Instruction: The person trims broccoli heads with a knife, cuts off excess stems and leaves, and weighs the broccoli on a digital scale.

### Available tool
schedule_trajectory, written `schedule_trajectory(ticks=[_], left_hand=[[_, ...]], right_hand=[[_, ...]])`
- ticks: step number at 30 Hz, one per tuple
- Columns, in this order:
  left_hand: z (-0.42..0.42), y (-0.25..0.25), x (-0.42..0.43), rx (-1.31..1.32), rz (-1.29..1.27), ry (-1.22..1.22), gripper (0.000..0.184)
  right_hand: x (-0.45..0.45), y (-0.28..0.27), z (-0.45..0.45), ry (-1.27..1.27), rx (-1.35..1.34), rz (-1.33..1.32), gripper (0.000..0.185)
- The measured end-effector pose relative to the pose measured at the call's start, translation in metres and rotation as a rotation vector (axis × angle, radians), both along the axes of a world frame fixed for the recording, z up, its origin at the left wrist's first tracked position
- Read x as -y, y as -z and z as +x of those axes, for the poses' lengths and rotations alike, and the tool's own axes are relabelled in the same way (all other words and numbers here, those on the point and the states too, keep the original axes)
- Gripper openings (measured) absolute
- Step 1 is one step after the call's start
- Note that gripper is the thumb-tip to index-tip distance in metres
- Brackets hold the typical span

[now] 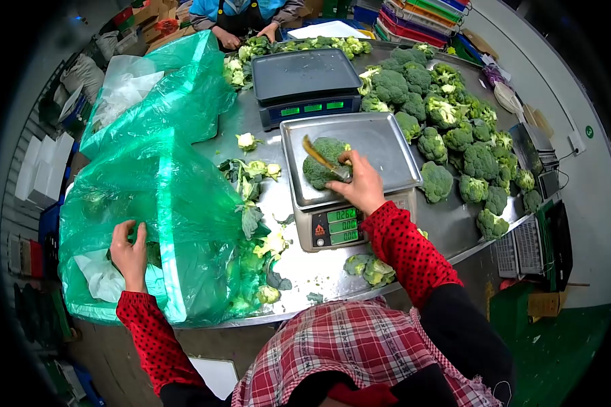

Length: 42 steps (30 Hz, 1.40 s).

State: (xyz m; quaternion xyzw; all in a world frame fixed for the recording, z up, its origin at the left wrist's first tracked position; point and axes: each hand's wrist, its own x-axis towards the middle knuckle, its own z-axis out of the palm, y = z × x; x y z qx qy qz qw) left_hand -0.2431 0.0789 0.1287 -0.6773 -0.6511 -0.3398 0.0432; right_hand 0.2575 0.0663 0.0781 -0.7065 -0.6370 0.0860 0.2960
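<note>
My right hand (361, 182) is closed over the metal pan of the near scale (387, 152). It grips what looks like a small knife (318, 153) with a curved, yellow-brown length crossing a broccoli head (327, 157). The fingertips are at the broccoli's right edge, and the head rests on the pan. The scale's green display (343, 224) is lit. My left hand (130, 252) is over the mouth of a green plastic bag (163, 197), fingers curved and apart, nothing in them. White lining and some dark green show inside the bag below it.
Broccoli heads (458, 139) are piled to the right. Trimmings (251, 180) lie between bag and scale. A second scale (305, 74) and another green bag (204, 74) stand farther back. Across the table are a co-worker's hands (268, 31). Crates (421, 24) are stacked behind.
</note>
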Motion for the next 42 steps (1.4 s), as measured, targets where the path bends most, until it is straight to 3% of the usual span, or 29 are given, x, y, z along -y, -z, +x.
schedule_trajectory(ticks=[2, 4, 6, 8, 9, 13, 17, 19, 20, 22, 24, 25, 26, 27, 29, 30, 32, 34, 36, 37, 42], left_hand=[[-0.003, 0.005, 0.0, 0.03, 0.017, 0.021, 0.019], [-0.01, 0.011, -0.001, 0.064, 0.03, 0.044, 0.019], [-0.015, 0.017, -0.001, 0.112, 0.038, 0.06, 0.019], [-0.012, 0.011, 0.001, 0.099, -0.008, 0.018, 0.02], [-0.015, 0.014, -0.002, 0.115, -0.015, 0.028, 0.02], [-0.024, 0.022, -0.008, 0.18, -0.001, 0.068, 0.023], [0.011, -0.01, 0.014, -0.124, 0.201, 0.012, 0.029], [0.071, -0.038, 0.046, -0.188, 0.478, 0.078, 0.037], [0.099, -0.038, 0.068, -0.302, 0.477, 0.305, 0.05], [0.193, -0.025, 0.106, 0.014, 0.161, 0.83, 0.069], [0.254, -0.001, 0.119, 0.054, -0.11, 0.975, 0.083], [0.274, 0.02, 0.121, 0.246, -0.349, 1.034, 0.093], [0.286, 0.042, 0.122, 0.391, -0.327, 1.045, 0.099], [0.282, 0.063, 0.124, 0.48, -0.377, 0.891, 0.092], [0.263, 0.069, 0.121, 0.855, -0.769, 0.662, 0.067], [0.253, 0.081, 0.12, 1.123, -0.939, 0.556, 0.058], [0.246, 0.094, 0.132, 1.43, -0.895, 0.451, 0.047], [0.24, 0.096, 0.14, 1.498, -0.908, 0.359, 0.045], [0.235, 0.105, 0.145, 1.591, -0.894, 0.314, 0.045], [0.233, 0.108, 0.151, 1.681, -0.89, 0.272, 0.045], [0.227, 0.102, 0.16, 1.807, -0.925, 0.205, 0.048]], right_hand=[[-0.002, 0.011, 0.016, -0.116, -0.28, 0.123, 0.053], [0.012, -0.01, 0.026, 0.042, -0.475, 0.058, 0.047], [0.033, -0.005, 0.058, -0.021, -0.47, 0.262, 0.043], [0.076, -0.032, 0.069, 0.202, -1.025, -0.02, 0.036], [0.09, -0.026, 0.08, 0.197, -1.106, 0.049, 0.031], [0.153, -0.017, 0.118, 0.348, -1.2, 0.165, 0.028], [0.19, -0.019, 0.128, 0.511, -1.228, 0.264, 0.027], [0.199, -0.022, 0.116, 0.506, -1.118, 0.264, 0.029], [0.2, -0.025, 0.105, 0.513, -1.045, 0.232, 0.03], [0.195, -0.041, 0.064, 0.454, -0.929, 0.112, 0.034], [0.182, -0.031, 0.029, 0.269, -0.841, 0.031, 0.04], [0.177, -0.024, 0.009, 0.148, -0.848, 0.018, 0.037], [0.171, -0.018, -0.006, 0.026, -0.854, 0.018, 0.034], [0.169, -0.018, -0.015, 0.01, -0.884, 0.002, 0.034], [0.168, -0.021, -0.025, 0.04, -1.317, -0.361, 0.027], [0.169, -0.016, -0.025, -0.053, -1.389, -0.344, 0.025], [0.174, -0.007, -0.022, -0.087, -1.161, -0.453, 0.029], [0.179, 0.027, -0.022, -0.398, -0.457, -0.135, 0.032], [0.189, 0.018, -0.021, -0.421, -0.385, -0.474, 0.027], [0.19, 0.013, -0.024, -0.417, -0.378, -0.507, 0.019], [0.194, 0.022, -0.034, -0.501, -0.267, -0.271, 0.013]])
